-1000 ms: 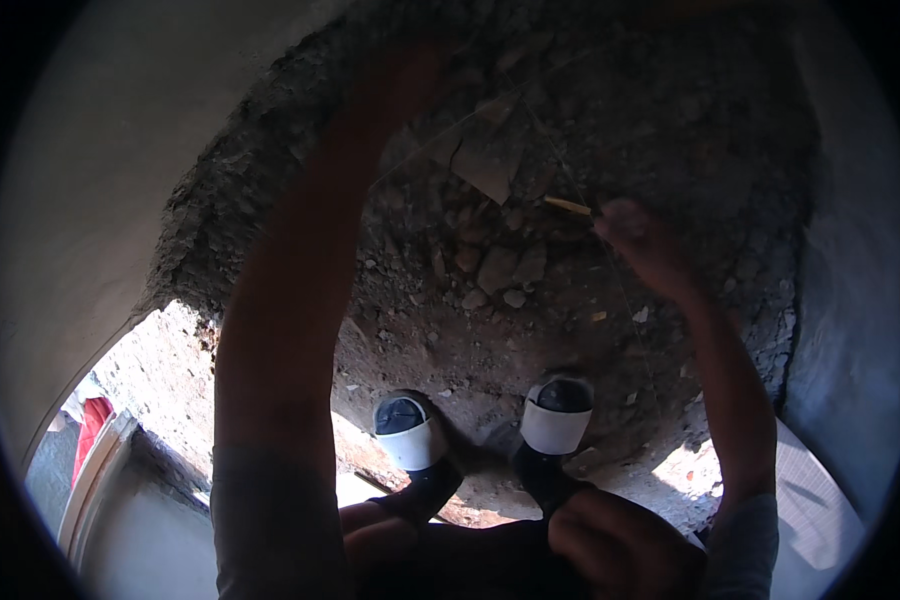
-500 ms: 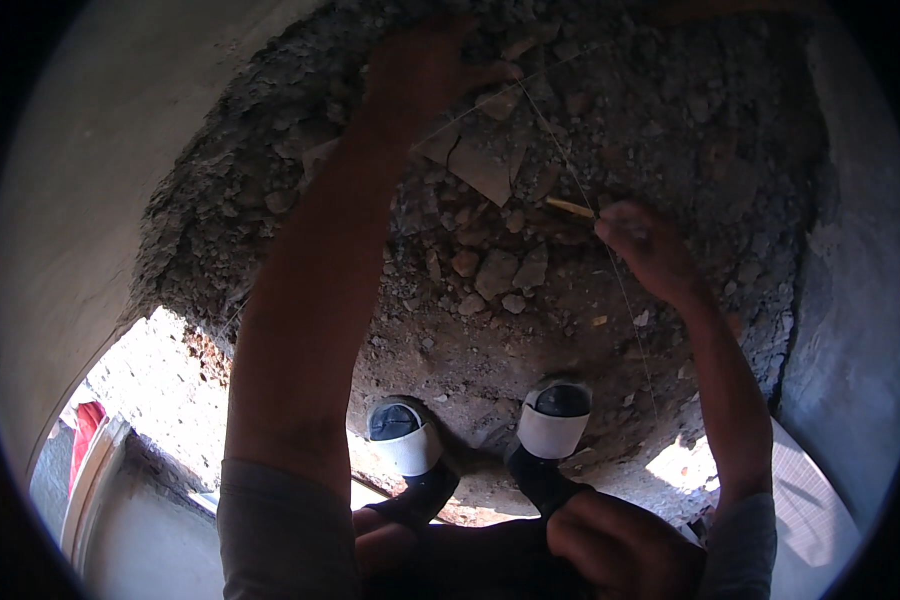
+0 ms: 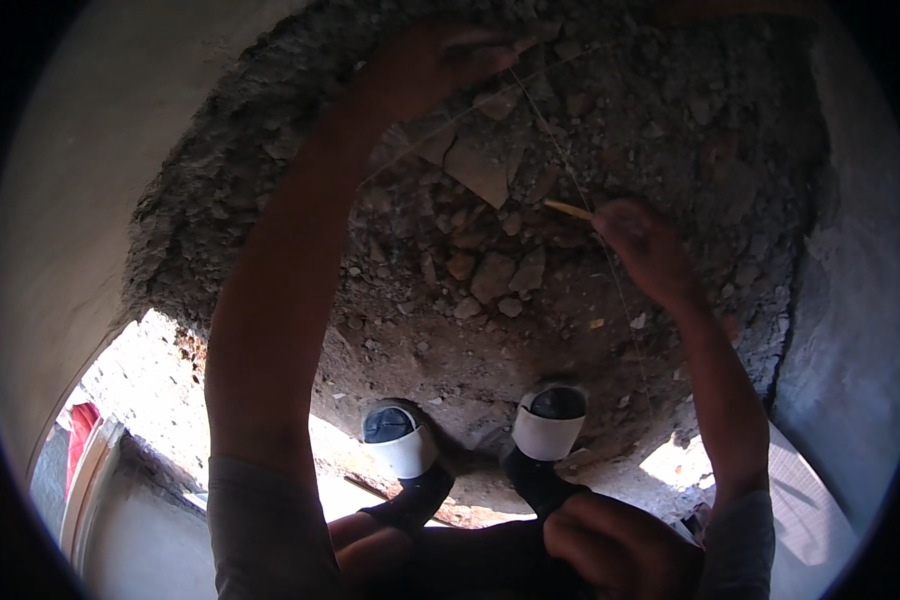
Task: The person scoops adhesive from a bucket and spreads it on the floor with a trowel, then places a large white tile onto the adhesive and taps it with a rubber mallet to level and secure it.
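Note:
My left hand (image 3: 425, 65) reaches far forward over a mound of rubble (image 3: 490, 250), fingers pinched on a thin string (image 3: 555, 150). The string runs from that hand back toward my right hand (image 3: 640, 245). My right hand is closed around a small wooden stick (image 3: 568, 208) that points left, with the string passing by it. Broken stones (image 3: 492, 275) and a flat shard (image 3: 480, 170) lie in the dirt between the two hands.
My two feet in dark shoes with white toe caps (image 3: 400, 440) (image 3: 550, 420) stand at the foot of the mound. A pale plastered wall (image 3: 80, 200) curves on the left, another pale wall (image 3: 850, 330) on the right. A sunlit patch (image 3: 670, 460) lies by my right foot.
My left hand has stretched further forward and up over the rubble, drawing the string out. My right hand with the stick has stayed nearly in place.

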Available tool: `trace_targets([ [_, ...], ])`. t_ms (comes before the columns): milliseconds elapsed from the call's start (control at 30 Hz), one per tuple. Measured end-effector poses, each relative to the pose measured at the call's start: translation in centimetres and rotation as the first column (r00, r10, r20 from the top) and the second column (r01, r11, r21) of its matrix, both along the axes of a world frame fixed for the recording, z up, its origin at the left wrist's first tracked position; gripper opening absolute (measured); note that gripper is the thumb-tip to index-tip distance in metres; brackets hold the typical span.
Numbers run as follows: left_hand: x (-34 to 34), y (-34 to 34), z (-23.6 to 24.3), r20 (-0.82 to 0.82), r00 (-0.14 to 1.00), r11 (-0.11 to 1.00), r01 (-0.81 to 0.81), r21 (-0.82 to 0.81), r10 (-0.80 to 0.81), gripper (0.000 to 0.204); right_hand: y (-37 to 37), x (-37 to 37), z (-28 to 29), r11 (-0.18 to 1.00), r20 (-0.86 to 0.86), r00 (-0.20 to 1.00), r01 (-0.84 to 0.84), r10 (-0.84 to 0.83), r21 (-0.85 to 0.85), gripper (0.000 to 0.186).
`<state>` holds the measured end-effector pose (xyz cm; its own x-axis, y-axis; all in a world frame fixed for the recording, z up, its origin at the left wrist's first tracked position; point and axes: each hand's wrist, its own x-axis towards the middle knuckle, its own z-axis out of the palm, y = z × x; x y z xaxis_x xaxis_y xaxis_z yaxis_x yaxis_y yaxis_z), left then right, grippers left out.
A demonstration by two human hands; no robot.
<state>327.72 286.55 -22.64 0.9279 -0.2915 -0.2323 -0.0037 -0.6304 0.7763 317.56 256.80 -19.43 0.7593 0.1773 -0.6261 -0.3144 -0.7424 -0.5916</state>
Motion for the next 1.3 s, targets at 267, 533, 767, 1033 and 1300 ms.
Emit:
trace_targets([
  [267,0.3,-0.5,-1.4,-0.158,0.987,0.992,-0.058,-0.111,0.04,0.062,0.0,0.1,-0.3,0.994,0.059,0.996,-0.072,0.067,0.082,0.025],
  [533,-0.1,-0.7,-0.2,-0.19,0.978,0.993,-0.101,-0.067,0.087,0.073,-0.4,0.1,-0.8,0.991,0.073,0.992,-0.112,0.107,0.077,0.024],
  [767,-0.1,-0.6,-0.8,-0.15,0.983,0.994,-0.109,-0.025,0.104,0.078,-0.7,0.2,-0.8,0.982,0.103,0.982,-0.168,0.159,0.09,0.023],
  [1033,-0.4,-1.1,-1.2,-0.16,0.975,0.987,-0.159,-0.028,0.153,0.069,-1.3,-0.2,-1.2,0.976,0.083,0.987,-0.149,0.137,0.157,0.024],
  [1300,-0.1,-1.5,-0.1,-0.222,0.959,0.965,-0.212,-0.153,0.176,0.065,4.4,5.8,1.0,0.925,0.578,0.723,-0.329,0.377,-0.192,0.042],
])
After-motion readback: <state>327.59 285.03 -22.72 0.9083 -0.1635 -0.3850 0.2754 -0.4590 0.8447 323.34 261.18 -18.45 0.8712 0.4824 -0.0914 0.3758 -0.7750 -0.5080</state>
